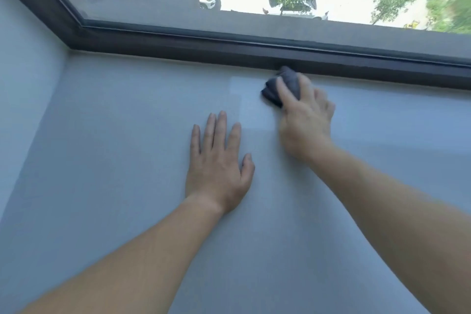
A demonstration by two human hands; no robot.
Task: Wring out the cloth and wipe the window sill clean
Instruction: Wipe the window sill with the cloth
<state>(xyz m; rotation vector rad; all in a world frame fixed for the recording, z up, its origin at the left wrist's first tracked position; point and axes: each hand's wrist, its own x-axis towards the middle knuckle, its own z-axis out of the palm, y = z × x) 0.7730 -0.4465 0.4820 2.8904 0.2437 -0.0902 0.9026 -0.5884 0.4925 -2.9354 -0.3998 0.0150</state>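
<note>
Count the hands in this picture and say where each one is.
2. The left hand lies flat on the window sill, near its middle. The right hand grips the dark cloth at the sill's far edge, by the window frame. None seems hidden.

No text, label or number can be read anywhere.
</note>
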